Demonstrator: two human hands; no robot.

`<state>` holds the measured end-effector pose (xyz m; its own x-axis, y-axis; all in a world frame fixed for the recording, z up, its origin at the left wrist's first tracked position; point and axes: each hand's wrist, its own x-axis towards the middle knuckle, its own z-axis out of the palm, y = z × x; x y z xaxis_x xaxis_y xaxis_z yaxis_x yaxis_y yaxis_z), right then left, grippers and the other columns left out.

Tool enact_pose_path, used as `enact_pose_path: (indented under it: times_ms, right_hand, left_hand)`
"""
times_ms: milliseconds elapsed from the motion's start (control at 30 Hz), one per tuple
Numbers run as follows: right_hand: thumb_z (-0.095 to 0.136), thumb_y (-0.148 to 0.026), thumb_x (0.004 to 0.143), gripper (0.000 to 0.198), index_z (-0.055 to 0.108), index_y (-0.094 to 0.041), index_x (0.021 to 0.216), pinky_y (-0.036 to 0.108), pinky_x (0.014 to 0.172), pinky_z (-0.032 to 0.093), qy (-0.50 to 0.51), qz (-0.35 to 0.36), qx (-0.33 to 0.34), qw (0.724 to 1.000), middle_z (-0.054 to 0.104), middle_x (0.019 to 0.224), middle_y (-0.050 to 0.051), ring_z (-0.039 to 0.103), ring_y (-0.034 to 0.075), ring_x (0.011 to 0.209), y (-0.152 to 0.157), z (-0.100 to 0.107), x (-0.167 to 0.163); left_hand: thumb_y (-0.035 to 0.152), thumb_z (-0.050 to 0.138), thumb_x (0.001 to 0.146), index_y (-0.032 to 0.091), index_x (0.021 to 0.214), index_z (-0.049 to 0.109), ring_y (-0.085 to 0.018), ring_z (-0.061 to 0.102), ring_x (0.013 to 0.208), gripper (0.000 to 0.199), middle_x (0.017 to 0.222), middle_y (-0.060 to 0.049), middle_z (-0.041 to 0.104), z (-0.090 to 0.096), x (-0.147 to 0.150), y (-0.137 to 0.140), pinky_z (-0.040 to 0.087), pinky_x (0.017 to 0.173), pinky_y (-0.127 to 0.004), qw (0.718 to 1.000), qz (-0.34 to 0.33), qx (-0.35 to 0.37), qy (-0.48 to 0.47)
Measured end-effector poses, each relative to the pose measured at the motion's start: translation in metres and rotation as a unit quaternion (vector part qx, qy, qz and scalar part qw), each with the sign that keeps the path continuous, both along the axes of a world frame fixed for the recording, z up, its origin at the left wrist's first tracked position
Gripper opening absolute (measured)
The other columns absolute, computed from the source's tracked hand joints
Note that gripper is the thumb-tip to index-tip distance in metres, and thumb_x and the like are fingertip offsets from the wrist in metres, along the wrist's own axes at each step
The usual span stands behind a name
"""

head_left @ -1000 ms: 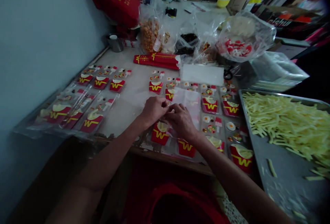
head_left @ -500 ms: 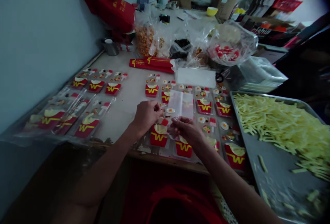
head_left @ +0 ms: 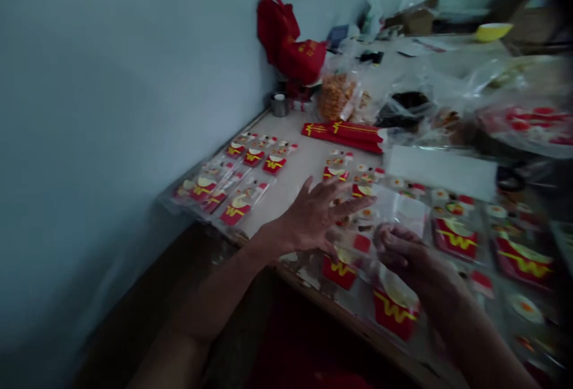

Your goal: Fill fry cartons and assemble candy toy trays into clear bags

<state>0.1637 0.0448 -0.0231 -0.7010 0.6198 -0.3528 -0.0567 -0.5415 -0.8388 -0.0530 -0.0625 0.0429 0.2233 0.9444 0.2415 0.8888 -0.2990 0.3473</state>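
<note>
My left hand (head_left: 313, 215) is open, its fingers spread above clear packs in the middle of the table. Just below it, a pack with a red fries pocket (head_left: 339, 273) bears a yellow zigzag. My right hand (head_left: 409, 261) is closed, thumb and fingers pinched together; whatever is in the pinch is blurred, with clear plastic showing beside the fingertips. Nearer the table edge, under that hand, lies another fries pack (head_left: 396, 312). A translucent white sheet (head_left: 405, 213) covers part of the packs behind my right hand. Small egg and red popsicle-like pieces show inside several packs.
More finished-looking packs (head_left: 236, 210) lie in rows at the left by the wall. Red folded cartons (head_left: 342, 136) and a white sheet (head_left: 441, 171) lie farther back. Behind them stand bags of small pieces (head_left: 335, 98) and a metal cup (head_left: 280, 105).
The view has swung left, and the tray of yellow strips has nearly left it. My left hand has gone from a pinch to spread fingers. My right hand stays pinched over the packs.
</note>
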Motion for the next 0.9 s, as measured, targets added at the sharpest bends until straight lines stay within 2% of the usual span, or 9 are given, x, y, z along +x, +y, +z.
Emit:
enact_pose_path:
  times_ms: [133,233,333,433,500,567,667,767,900]
  right_hand:
    - [0.087,-0.043,0.068,0.028,0.074,-0.021,0.078,0.021,0.041,0.022,-0.011,0.053,0.024,0.998,0.055,0.061,-0.001,0.030,0.004,0.044,0.008,0.005,-0.029]
    - [0.085,-0.051,0.070,0.043,0.076,-0.021,0.099,0.022,0.045,0.033,-0.051,0.031,0.082,0.995,0.069,0.084,0.005,0.042,0.006,0.050,0.007,0.005,-0.052]
    - [0.084,-0.051,0.070,0.047,0.076,-0.019,0.103,0.022,0.049,0.037,-0.063,0.017,0.111,0.992,0.073,0.095,0.008,0.048,0.007,0.055,0.012,0.006,-0.048]
    - [0.084,-0.048,0.071,0.041,0.076,-0.017,0.097,0.023,0.052,0.038,-0.064,-0.015,0.153,0.986,0.073,0.085,0.006,0.050,0.008,0.057,0.032,0.015,-0.015]
    - [0.083,-0.045,0.072,0.036,0.076,-0.018,0.095,0.023,0.052,0.038,-0.067,-0.083,0.200,0.974,0.072,0.082,0.005,0.049,0.008,0.057,0.051,0.027,0.015]
    - [0.082,-0.042,0.074,0.031,0.076,-0.019,0.094,0.023,0.052,0.037,-0.078,-0.185,0.247,0.948,0.071,0.081,0.004,0.049,0.009,0.058,0.071,0.041,0.042]
    - [0.081,-0.041,0.075,0.026,0.076,-0.021,0.090,0.023,0.051,0.037,-0.092,-0.286,0.284,0.910,0.069,0.079,0.003,0.049,0.009,0.057,0.088,0.054,0.067]
    - [0.081,-0.042,0.075,0.027,0.076,-0.022,0.092,0.023,0.054,0.040,-0.107,-0.233,0.274,0.927,0.070,0.078,0.003,0.052,0.010,0.059,0.088,0.049,0.075]
    - [0.078,-0.047,0.078,0.032,0.075,-0.020,0.095,0.025,0.055,0.041,-0.149,-0.150,0.278,0.937,0.070,0.076,0.003,0.055,0.012,0.061,0.087,0.030,0.076]
  left_hand:
    - [0.050,0.082,0.064,0.031,0.156,0.033,-0.029,0.055,0.116,0.106,0.131,-0.010,0.056,-0.010,-0.031,-0.006,0.042,0.103,-0.040,0.997,0.041,-0.063,0.029]
    - [0.038,0.084,0.059,0.029,0.152,0.042,-0.028,0.058,0.109,0.102,0.126,-0.010,0.059,-0.020,-0.073,-0.029,0.045,0.096,-0.036,0.971,0.207,-0.094,0.069]
    - [0.038,0.079,0.067,0.025,0.143,0.052,-0.028,0.061,0.106,0.082,0.117,-0.011,0.066,-0.023,-0.124,-0.058,0.047,0.088,-0.034,0.911,0.381,-0.132,0.084]
    - [0.040,0.071,0.078,0.020,0.127,0.063,-0.028,0.065,0.096,0.053,0.106,-0.011,0.070,-0.032,-0.147,-0.059,0.048,0.081,-0.033,0.881,0.449,-0.136,0.065]
    - [0.041,0.062,0.087,0.019,0.123,0.065,-0.031,0.063,0.106,0.042,0.115,-0.014,0.068,-0.045,-0.125,-0.036,0.048,0.088,-0.037,0.882,0.463,-0.038,0.076]
    - [0.038,0.053,0.095,0.021,0.123,0.065,-0.028,0.062,0.111,0.035,0.120,-0.012,0.068,-0.057,-0.072,0.000,0.046,0.094,-0.036,0.914,0.403,0.028,0.036]
    - [0.056,0.062,0.089,0.020,0.101,0.072,-0.027,0.064,0.106,0.040,0.111,-0.013,0.071,-0.068,0.025,0.068,0.046,0.093,-0.034,0.964,0.265,-0.007,-0.016]
    - [0.074,0.071,0.070,0.011,0.098,0.073,-0.035,0.065,0.102,0.068,0.106,-0.022,0.071,-0.074,0.077,0.132,0.048,0.084,-0.038,0.954,0.281,-0.100,0.000]
    - [0.061,0.070,0.080,0.015,0.089,0.077,-0.031,0.069,0.092,0.048,0.093,-0.018,0.074,-0.080,0.065,0.162,0.046,0.074,-0.034,0.947,0.262,-0.183,-0.031]
